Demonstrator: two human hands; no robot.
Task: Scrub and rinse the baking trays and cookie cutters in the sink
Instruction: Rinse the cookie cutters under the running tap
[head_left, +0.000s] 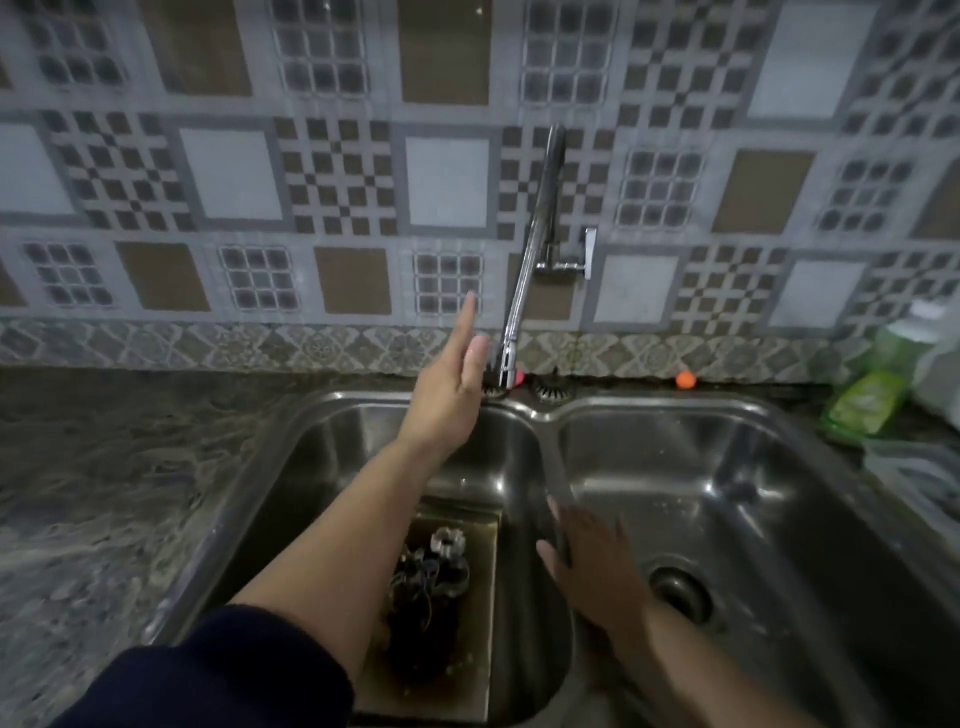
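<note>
A square baking tray (480, 613) lies flat in the left basin, with several metal cookie cutters (434, 569) piled on it. My left hand (452, 395) is raised to the tip of the chrome faucet spout (530, 244), fingers straight, just left of the nozzle. I see no water running. My right hand (592, 566) is at the divider between the basins. Its thumb and fingers grip a thin grey metal tray (560, 478) seen edge-on and blurred.
The double steel sink (727, 415) has a drain (680, 590) in the right basin. The tap lever (589, 252) sits on the tiled wall. A green sponge packet (862, 402) and containers stand at the right. Marbled counter (104, 493) spreads to the left.
</note>
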